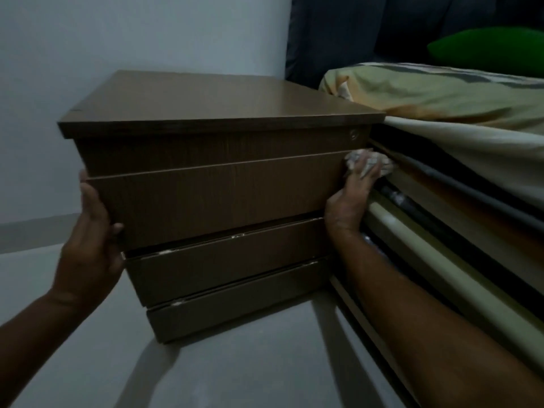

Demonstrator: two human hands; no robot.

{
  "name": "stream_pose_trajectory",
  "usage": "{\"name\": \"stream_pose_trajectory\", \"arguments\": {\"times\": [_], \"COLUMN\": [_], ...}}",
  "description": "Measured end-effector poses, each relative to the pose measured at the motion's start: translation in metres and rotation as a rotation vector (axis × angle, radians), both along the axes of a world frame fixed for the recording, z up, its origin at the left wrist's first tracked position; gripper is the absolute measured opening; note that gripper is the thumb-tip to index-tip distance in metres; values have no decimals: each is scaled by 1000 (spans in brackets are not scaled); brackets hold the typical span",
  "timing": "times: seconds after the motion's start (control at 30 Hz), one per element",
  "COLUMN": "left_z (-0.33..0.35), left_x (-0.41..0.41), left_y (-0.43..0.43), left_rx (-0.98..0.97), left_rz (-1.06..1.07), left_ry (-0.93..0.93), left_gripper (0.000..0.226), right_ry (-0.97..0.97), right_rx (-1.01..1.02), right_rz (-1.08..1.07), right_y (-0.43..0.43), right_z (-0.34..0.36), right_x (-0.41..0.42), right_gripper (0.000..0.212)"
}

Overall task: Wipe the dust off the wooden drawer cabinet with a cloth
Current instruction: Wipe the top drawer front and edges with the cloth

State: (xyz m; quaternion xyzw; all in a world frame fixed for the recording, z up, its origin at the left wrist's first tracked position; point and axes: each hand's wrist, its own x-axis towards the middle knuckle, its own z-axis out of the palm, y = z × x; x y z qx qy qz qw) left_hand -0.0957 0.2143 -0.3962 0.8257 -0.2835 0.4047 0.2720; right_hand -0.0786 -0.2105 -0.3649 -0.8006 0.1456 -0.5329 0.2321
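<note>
Brown wood grain fills the middle of the frame, where the cabinet [217, 184] is seen standing on a grey floor [265, 372], pretty dim lighting overall. Three drawer fronts are stacked under a flat top, and the upper drawer [217, 198] looks pulled out a bit further than the two below it. The left hand [88, 240] is wrapped around the left edge of that upper drawer, thumb on the front face, fingers hidden round the side. At the right edge, the right hand [350, 198] is pressed against the drawer's corner with a pale crumpled cloth [368, 164] bunched under the fingers, so it's closed loosely on the cloth. The cloth is squeezed into the narrow gap between the cabinet and the bed [459, 184] on the right of the frame. A striped sheet is draped over the bed, with a green pillow [488, 50] at the upper right. A pale wall [117, 33] is seen behind, upper left.
</note>
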Motion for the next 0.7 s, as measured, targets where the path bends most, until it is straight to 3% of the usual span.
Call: {"name": "stream_pose_trajectory", "arguments": {"times": [0.13, 0.33, 0.43, 0.53, 0.6, 0.7], "left_z": [18, 29, 31, 28, 27, 26], "left_x": [-19, -13, -14, -16, -15, -13], "left_y": [-16, -5, -5, -1, 3, 6], "left_rx": [-48, 108, 99, 76, 87, 98], "left_rz": [25, -44, -37, -43, -64, -79], "left_ry": [-21, -59, -31, -30, -31, -30], "left_gripper": [72, 85, 84, 84, 85, 75], "right_ry": [-150, -329, -341, -297, -220, 53], "right_rx": [159, -103, -209, -358, -364, -403], "right_rz": [46, 346, 576, 778, 812, 803], "right_y": [-12, 73, 133, 195, 227, 252], "right_z": [10, 13, 3, -16, -27, -35], "right_x": [-8, -46, -60, -62, -60, -56], "right_gripper": [64, 66, 83, 95, 79, 58]}}
